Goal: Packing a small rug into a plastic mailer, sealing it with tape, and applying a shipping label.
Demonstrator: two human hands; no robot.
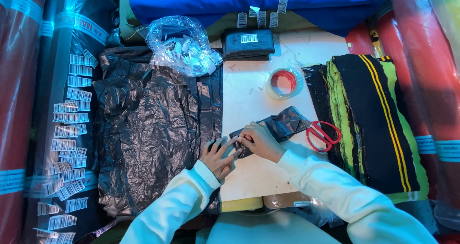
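Both hands meet near the middle of the white table. The left hand lies flat, fingers spread, pressing one end of a small crinkled black plastic package. The right hand curls over it, fingertips pinching the glossy film. Red-handled scissors touch the package's right end; a tape roll sits farther off. Left, wrinkled black bags lie stacked; right, striped knit fabric.

Bright, bluish overhead light, sharp centre (edges bowed), glare on plastic.
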